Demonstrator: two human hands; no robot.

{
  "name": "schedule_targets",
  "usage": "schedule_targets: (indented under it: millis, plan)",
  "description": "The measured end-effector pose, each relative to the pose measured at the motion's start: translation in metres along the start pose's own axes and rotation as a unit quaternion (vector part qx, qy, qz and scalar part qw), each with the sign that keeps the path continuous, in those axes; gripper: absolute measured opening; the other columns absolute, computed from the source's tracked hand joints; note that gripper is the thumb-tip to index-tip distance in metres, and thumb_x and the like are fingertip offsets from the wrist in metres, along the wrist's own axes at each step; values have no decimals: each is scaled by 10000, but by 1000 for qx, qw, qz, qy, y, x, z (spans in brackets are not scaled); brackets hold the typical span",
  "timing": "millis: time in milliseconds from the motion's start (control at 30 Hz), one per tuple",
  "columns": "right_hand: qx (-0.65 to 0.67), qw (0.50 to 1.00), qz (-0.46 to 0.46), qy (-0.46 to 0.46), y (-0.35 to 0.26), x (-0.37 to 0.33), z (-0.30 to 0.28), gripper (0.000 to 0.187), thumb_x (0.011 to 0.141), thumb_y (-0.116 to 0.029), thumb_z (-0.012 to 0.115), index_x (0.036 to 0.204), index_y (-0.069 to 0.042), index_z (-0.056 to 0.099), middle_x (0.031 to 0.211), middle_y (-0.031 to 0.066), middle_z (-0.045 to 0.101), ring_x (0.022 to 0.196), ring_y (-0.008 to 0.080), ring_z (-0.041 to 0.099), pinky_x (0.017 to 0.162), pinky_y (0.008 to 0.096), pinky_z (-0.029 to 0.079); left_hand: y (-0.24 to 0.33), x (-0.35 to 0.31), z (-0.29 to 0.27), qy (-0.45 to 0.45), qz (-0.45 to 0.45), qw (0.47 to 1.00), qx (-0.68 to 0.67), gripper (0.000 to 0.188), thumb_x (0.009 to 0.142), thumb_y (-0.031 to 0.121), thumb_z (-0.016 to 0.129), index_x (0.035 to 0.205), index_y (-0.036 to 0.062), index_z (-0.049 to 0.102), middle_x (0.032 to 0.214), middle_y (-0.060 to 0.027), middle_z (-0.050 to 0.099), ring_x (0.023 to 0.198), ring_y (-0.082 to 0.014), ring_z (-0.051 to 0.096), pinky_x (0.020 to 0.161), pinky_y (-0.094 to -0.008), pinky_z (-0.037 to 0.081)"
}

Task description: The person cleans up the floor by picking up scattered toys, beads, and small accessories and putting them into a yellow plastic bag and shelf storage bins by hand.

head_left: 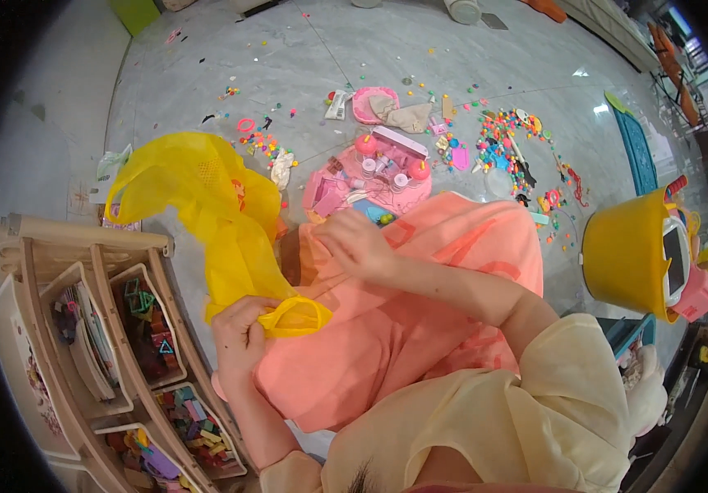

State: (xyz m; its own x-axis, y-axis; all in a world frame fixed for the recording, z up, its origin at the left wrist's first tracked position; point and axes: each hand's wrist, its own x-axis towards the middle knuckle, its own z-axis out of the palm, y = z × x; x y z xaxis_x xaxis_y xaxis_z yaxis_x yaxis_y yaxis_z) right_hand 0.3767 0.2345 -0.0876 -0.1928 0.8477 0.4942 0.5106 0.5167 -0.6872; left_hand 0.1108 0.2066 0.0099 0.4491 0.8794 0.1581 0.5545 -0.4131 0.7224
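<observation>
My left hand (240, 338) grips a bunched part of a yellow fabric bag (206, 197), which billows up and to the left over the floor. Against that yellow fabric lies a large pink fabric bag (419, 312), spread across the middle of the view. My right hand (355, 243) pinches the pink bag's upper edge near its top left corner. My forearms in pale yellow sleeves come in from the lower right.
A wooden shelf (99, 329) with bins of blocks and toys stands at the lower left. A yellow bucket (625, 255) with toys sits at the right. A pink toy set (382, 168) and several small beads and toys are scattered on the grey floor beyond.
</observation>
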Motion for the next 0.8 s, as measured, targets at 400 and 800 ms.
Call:
schedule_targets:
  millis: [400, 800]
  plan:
    - [-51, 971, -154, -177, -45, 51, 6, 413, 879, -171, 657, 1262, -43, 569, 1277, 154, 583, 1182, 326, 562, 984, 467, 483, 40, -35, -19, 239, 77, 962, 105, 291, 732, 72, 750, 692, 56, 462, 633, -60, 535, 597, -192, 552, 558, -292, 437]
    - [-145, 989, 30, -15, -14, 22, -39, 1103, 655, -353, 866, 1560, -167, 262, 1638, 164, 58, 1279, 405, 477, 960, 432, 513, 25, -22, -86, 447, 246, 859, -53, 717, 693, 520, 865, 1103, 113, 440, 1139, -33, 477, 1072, -259, 545, 1056, -477, 425]
